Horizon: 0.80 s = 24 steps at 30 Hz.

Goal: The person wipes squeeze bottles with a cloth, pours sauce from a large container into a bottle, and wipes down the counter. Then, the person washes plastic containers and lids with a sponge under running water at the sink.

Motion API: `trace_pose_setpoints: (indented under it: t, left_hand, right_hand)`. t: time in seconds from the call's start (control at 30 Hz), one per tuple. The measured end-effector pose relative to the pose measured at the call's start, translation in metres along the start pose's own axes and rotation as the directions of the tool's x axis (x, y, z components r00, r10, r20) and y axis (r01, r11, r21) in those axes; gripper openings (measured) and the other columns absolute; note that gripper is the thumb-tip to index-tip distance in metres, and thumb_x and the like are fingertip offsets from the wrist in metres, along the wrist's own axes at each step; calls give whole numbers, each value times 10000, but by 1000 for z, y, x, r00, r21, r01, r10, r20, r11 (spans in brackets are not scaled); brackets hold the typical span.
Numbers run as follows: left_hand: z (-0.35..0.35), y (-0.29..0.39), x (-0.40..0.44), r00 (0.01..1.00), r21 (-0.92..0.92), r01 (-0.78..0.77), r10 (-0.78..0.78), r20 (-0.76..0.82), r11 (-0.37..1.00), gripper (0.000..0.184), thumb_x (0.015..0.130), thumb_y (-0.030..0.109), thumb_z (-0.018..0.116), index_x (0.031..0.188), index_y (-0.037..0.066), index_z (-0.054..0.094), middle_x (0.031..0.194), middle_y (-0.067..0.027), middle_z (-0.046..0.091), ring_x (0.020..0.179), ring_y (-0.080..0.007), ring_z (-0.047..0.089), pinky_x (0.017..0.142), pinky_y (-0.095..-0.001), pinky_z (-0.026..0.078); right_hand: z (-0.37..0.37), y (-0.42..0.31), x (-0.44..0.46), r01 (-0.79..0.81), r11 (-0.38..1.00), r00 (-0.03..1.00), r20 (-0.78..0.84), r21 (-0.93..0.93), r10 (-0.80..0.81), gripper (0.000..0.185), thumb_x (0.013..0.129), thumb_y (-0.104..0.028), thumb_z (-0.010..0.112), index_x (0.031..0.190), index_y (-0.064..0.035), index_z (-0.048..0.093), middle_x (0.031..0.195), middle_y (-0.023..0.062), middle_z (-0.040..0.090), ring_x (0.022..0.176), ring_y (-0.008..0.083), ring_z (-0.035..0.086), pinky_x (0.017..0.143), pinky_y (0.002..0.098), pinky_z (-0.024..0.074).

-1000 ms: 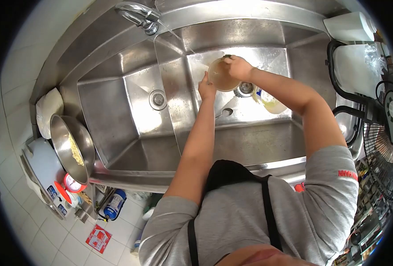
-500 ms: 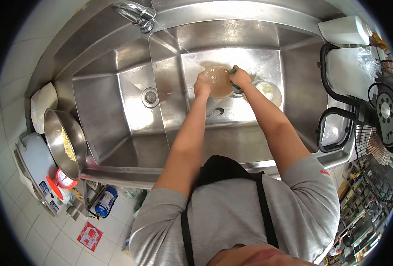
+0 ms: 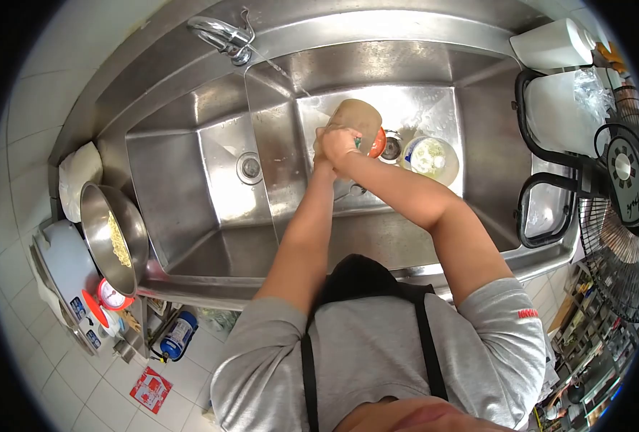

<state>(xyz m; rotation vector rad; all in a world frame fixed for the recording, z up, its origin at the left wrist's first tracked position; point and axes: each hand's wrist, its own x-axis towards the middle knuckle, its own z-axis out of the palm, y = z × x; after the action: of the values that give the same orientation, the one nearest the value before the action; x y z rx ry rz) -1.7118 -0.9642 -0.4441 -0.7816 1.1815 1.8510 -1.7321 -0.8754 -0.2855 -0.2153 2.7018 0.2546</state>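
Over the right basin [image 3: 492, 144] I hold a brownish, translucent plastic tub [image 3: 357, 117] tipped on its side. My left hand [image 3: 321, 153] grips its near left part, mostly covered by the other hand. My right hand [image 3: 342, 144] crosses over it with closed fingers, and a bit of green scouring pad [image 3: 358, 142] shows at them. Just right of the tub is a round orange-red item [image 3: 378, 142], partly hidden. A spoon [image 3: 356, 189] lies on the basin floor below my wrists. Farther right sits a clear container [image 3: 445, 169] with whitish contents.
A tap [image 3: 222, 36] at the back left runs a thin stream into the right basin. Left of the sink stand a steel bowl [image 3: 133, 230] with yellowish food and a red-rimmed scale [image 3: 113, 294]. A fan [image 3: 622, 169] and a white bottle [image 3: 550, 47] are on the right.
The tub, upright with cloudy water inside before, is now tipped on its side. My right hand has moved left across my left hand. The orange-red item has come into view.
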Motion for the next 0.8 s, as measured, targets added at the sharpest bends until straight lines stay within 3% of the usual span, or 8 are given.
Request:
trace_pose_setpoints:
  t: [0.17,0.3,0.37,0.6,0.63,0.7,0.73,0.8]
  left_hand:
    - [12,3,-17,999,-61,22,-19,48,998,295,903,181,462,1192,124,467,1098,-137,552,911,-261,605,625,-400,537]
    - [20,5,-28,998,-64,22,-17,67,998,290,903,181,461,1188,125,470,1095,-137,552,922,-258,600,633,-399,535]
    - [23,7,-33,996,-68,18,-12,84,998,288,903,181,461,1186,126,471,1093,-137,552,927,-257,597,638,-399,535]
    - [37,8,-52,983,-99,26,-8,183,995,280,904,181,461,1179,127,475,1089,-137,552,945,-251,588,653,-397,532]
    - [39,7,-56,979,-105,28,-6,202,994,279,904,180,461,1178,128,476,1088,-137,552,947,-250,587,655,-397,532]
    - [46,9,-62,968,-124,34,-2,250,992,277,904,180,460,1175,128,477,1087,-137,552,953,-249,584,659,-397,531]
    - [49,10,-66,961,-133,40,-2,275,990,275,904,180,460,1174,128,478,1086,-137,552,955,-248,583,661,-397,531]
    - [56,12,-72,946,-152,52,0,324,987,273,905,180,460,1172,129,479,1085,-137,552,960,-246,580,665,-396,530]
  right_hand:
    - [0,-20,5,-55,995,998,-19,-87,53,309,784,-125,492,1040,47,507,806,224,598,652,358,616,438,543,479]
    - [-5,-31,1,-156,971,986,-92,-179,141,343,767,-230,513,940,61,566,709,223,577,572,334,580,447,547,480]
    - [-9,-36,-4,-277,924,937,-286,-264,199,352,647,-235,630,845,51,575,662,183,562,551,283,568,444,476,513]
    - [-41,-32,-14,-177,829,984,-126,-531,129,421,364,-114,715,747,-2,579,629,119,543,536,179,530,442,378,544]
    - [-47,-32,-16,-184,828,983,-119,-529,142,421,364,-114,715,747,-2,579,629,119,543,536,179,530,442,378,544]
    - [-55,-32,-14,0,880,994,99,-475,54,405,607,-45,628,977,69,509,707,186,540,529,250,531,434,471,502]
    - [-54,-32,-17,-151,869,988,-111,-471,112,380,411,-142,725,751,-21,607,664,123,566,569,213,540,470,415,533]
    - [-68,-34,-18,-136,919,991,-53,-370,125,421,440,-160,730,812,-7,608,718,140,568,602,239,545,490,448,526]
